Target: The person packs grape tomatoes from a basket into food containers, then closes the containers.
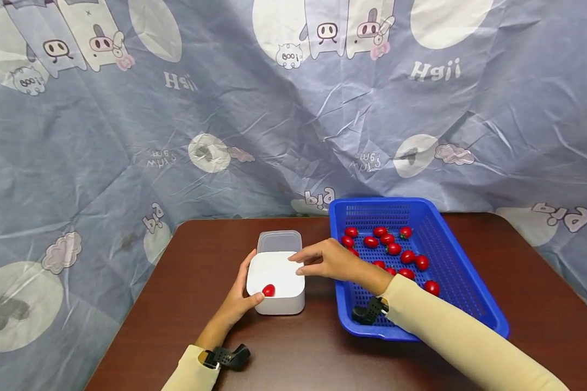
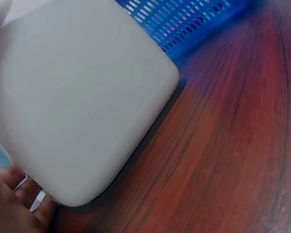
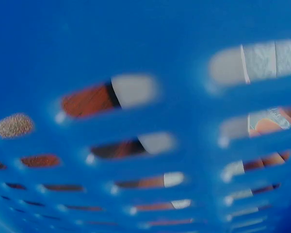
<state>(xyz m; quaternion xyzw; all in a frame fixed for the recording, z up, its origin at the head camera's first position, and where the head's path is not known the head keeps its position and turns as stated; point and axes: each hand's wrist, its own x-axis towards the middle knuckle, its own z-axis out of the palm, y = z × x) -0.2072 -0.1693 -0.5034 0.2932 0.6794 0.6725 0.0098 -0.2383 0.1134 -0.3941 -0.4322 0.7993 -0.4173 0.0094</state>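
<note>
A white square container [image 1: 279,307] stands on the table with one red cherry tomato [image 1: 269,290] inside, by its front left corner. My left hand [image 1: 236,300] grips the container's left side, thumb at the front and fingers along the far side. In the left wrist view the container's smooth wall [image 2: 82,102] fills much of the picture. Over the container's right rim reaches my right hand [image 1: 330,259], thumb and fingers apart, with nothing showing between them. The right wrist view holds only blue slotted basket wall [image 3: 184,29], and the hand is out of it.
To the right, a deep blue basket [image 1: 462,255] holds several cherry tomatoes [image 1: 393,248]; my right forearm crosses its near left part. A translucent lid [image 1: 280,239] lies behind the container. A printed grey cloth [image 1: 283,108] hangs behind the brown table [image 1: 195,255].
</note>
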